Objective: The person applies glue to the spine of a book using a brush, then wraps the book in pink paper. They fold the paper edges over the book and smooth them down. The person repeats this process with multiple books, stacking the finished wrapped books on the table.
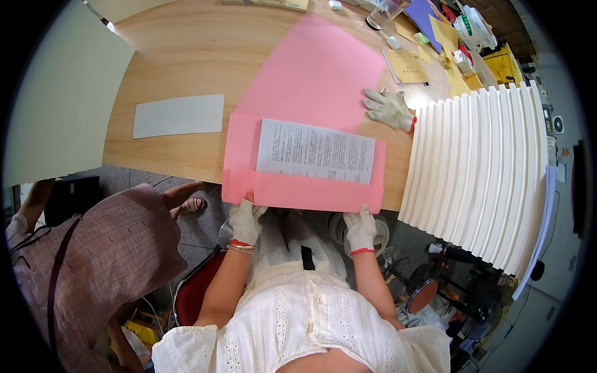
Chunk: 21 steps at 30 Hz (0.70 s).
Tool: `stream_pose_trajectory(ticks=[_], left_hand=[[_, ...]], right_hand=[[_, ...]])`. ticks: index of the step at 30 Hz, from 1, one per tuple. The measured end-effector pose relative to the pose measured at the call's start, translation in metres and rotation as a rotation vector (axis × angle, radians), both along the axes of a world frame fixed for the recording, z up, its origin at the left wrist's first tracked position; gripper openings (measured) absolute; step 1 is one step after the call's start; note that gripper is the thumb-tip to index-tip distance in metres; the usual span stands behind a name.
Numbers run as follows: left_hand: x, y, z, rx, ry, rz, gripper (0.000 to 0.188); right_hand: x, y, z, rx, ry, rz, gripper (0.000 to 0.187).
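Observation:
A pink paper folder lies at the desk's near edge, with its bottom flap folded up and its large cover spread away toward the far side. Inside rests a printed white document, its lower edge tucked behind the flap. My left hand, in a white knit glove with a red cuff, pinches the folder's near left corner, bare thumb tip on top. At the near right corner my right hand, gloved alike, grips the edge; its fingers are partly hidden beneath.
A white strip of card lies left. Right stands a tall stack of white folders; beside it is another white glove, whether worn is unclear. Booklets and a drinking glass sit beyond. A person is at left.

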<state>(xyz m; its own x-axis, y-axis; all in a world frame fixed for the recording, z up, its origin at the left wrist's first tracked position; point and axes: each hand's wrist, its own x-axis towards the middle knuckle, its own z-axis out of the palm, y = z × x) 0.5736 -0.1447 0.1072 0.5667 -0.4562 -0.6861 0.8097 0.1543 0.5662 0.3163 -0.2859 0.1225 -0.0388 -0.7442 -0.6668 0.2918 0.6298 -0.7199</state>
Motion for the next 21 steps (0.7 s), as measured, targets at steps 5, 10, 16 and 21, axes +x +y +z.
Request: stream_pose_trajectory(ticks=[5,10,16,21], left_hand=[[-0.004,0.004,0.005,-0.116,0.048,-0.055,0.029],[-0.004,0.006,0.003,-0.081,0.003,-0.096,0.031],[-0.02,-0.006,0.026,-0.218,0.185,-0.074,0.023],[-0.043,-0.006,0.007,-0.163,0.158,-0.189,0.028]], right_hand=[[0.003,0.001,0.008,0.04,-0.001,0.023,0.041],[-0.014,-0.003,0.002,0.027,0.018,0.165,0.035],[-0.015,-0.005,0.01,0.056,-0.001,0.218,0.029],[-0.017,-0.01,0.019,0.065,-0.018,0.263,0.027]])
